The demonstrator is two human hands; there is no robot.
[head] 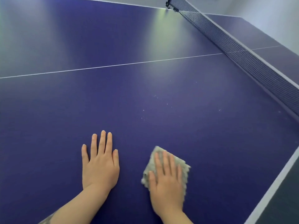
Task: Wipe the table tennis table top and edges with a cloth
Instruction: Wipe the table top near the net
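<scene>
Pressing flat on the grey cloth, the right hand lies with fingers straight and spread, covering most of the folded pad; only the cloth's far corner and right fringe show past the fingers. Judged purpose: an open palm spreads pressure over the whole pad for a broad stroke.

Left hand: also flat, fingers straight and close together, palm down on the bare blue worktop, just beside the cloth but apart from it, holding nothing. Likely a brace for leaning over the surface.

White edge line runs near the right hand, to its right; edges appear not yet reached from this position.

Beyond the hands: small pale specks scattered on the blue, apparently dust in the path of a forward stroke. Farther on, a thin white centre line crosses the surface.

Far right: the net stands upright across the worktop. It would stop any long sweep toward the other half.
</scene>
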